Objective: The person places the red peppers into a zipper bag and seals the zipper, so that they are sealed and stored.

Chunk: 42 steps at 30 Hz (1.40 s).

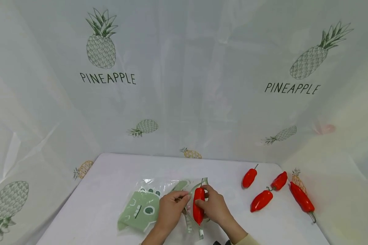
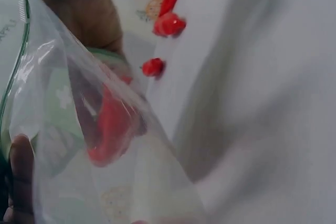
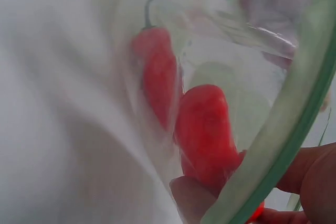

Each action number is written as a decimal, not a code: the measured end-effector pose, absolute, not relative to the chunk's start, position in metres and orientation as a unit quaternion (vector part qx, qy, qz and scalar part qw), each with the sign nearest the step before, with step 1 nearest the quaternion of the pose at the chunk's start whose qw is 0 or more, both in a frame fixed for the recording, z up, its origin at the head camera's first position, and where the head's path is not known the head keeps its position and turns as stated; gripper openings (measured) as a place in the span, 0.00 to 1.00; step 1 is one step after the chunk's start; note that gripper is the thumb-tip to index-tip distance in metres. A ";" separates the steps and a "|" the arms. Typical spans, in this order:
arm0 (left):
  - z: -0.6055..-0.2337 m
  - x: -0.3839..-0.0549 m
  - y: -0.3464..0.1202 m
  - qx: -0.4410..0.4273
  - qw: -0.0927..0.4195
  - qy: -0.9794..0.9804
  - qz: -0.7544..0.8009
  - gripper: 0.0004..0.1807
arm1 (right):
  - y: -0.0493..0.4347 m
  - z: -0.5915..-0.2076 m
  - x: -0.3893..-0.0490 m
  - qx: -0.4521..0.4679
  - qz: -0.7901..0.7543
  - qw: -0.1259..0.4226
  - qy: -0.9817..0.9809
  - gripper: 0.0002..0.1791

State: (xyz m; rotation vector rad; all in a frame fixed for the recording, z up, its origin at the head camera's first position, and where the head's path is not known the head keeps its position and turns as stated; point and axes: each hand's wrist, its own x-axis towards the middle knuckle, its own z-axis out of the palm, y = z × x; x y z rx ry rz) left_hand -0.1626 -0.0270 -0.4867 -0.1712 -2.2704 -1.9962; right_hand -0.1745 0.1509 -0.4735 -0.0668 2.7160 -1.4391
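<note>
A clear zip bag (image 1: 142, 209) with a green cartoon face lies on the white table, its mouth toward the hands. My left hand (image 1: 171, 208) pinches the edge of the bag's mouth. My right hand (image 1: 214, 204) grips a red chili pepper (image 1: 198, 206), thumb on one side and fingers on the other, stem pointing away. In the right wrist view, the green zip strip (image 3: 286, 135) crosses in front of the gripped pepper (image 3: 207, 129). Another red pepper (image 3: 157, 72) shows through the plastic; whether it is inside the bag I cannot tell.
On the table's right side lie several red peppers: one at the back (image 1: 249, 178), two close together (image 1: 261, 200), and a long one (image 1: 302, 198) at the right edge. A pineapple-print sheet (image 1: 202, 85) hangs behind and around the table (image 1: 89, 204).
</note>
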 end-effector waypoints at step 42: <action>-0.490 -0.172 -0.034 -0.038 0.066 -0.764 -0.641 0.09 | 0.152 -0.474 -0.172 0.001 -0.581 -0.036 0.813 0.20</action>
